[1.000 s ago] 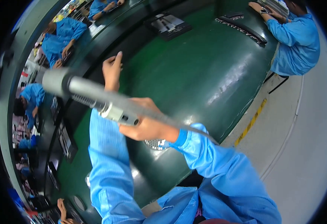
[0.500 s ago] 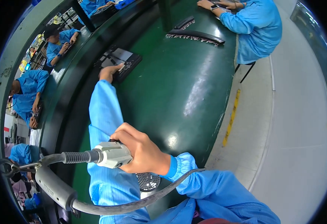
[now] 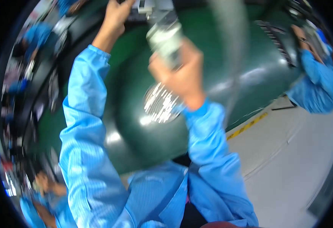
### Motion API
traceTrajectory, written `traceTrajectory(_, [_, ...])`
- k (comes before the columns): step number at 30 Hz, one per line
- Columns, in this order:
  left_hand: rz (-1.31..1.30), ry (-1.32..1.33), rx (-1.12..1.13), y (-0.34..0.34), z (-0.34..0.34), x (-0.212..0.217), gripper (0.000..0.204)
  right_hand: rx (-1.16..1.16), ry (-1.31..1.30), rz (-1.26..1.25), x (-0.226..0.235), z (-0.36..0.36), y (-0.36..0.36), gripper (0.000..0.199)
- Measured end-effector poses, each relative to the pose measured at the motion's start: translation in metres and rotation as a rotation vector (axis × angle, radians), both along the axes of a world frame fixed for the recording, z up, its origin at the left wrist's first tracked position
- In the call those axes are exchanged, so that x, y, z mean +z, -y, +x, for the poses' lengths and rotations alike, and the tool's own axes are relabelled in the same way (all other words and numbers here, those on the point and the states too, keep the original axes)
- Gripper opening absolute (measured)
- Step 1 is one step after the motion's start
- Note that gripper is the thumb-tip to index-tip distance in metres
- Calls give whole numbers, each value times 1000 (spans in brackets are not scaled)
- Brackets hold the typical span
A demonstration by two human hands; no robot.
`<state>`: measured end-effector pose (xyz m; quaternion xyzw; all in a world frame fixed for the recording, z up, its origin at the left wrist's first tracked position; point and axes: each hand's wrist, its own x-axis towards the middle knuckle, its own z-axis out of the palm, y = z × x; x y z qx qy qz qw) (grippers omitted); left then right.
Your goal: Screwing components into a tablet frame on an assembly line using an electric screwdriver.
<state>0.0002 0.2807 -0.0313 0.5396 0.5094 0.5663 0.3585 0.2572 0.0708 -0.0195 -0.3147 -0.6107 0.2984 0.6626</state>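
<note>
My right hand (image 3: pixel 181 72), blurred by motion, is closed round a white electric screwdriver (image 3: pixel 164 40). The screwdriver's front end reaches up to a dark laptop-like chassis (image 3: pixel 166 17) with a silver-grey plate at the top edge. Whether its tip touches the chassis is too blurred to tell. Beside the chassis, on its left, my left hand (image 3: pixel 115 19) has thumb and finger apart; the top edge cuts off the fingertips. Nearer me, below my right hand, lies a round metal plate (image 3: pixel 160 104) that looked perforated earlier.
A green worktop (image 3: pixel 140 146) spreads under my arms. A blurred grey cable (image 3: pixel 233 45) hangs right of my right hand. Dark strips with a toothed edge (image 3: pixel 276 41) lie at the far right, near a person in blue (image 3: pixel 312 83). Other people in blue (image 3: pixel 37 38) sit along the left.
My right hand has swung the screwdriver from across my left forearm up and forward to the chassis. The whole view has turned, and the chassis is now at the top edge.
</note>
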Motion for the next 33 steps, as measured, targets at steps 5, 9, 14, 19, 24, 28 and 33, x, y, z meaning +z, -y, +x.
traceTrajectory(5, [-35,85,229,308,-45,54,67,191,-34,-256,1,-29,15,15])
traceTrajectory(9, [-223,254,496,463,0,2,76,201,-63,-312,-1,-33,20,8])
traceTrajectory(14, [-332,276,441,548,60,-45,73,194,-19,-228,5,-40,24,10])
traceTrajectory(19, [-497,34,382,550,79,-27,71,145,93,-181,15,-48,37,14])
traceTrajectory(24, [-301,-722,615,552,81,-42,47,134,44,-165,14,-55,38,17])
traceTrajectory(28, [-89,-727,676,520,0,-38,24,121,5,-168,13,-51,35,17])
traceTrajectory(33, [-52,-1058,463,472,-107,-31,14,301,59,-108,-6,-30,15,24])
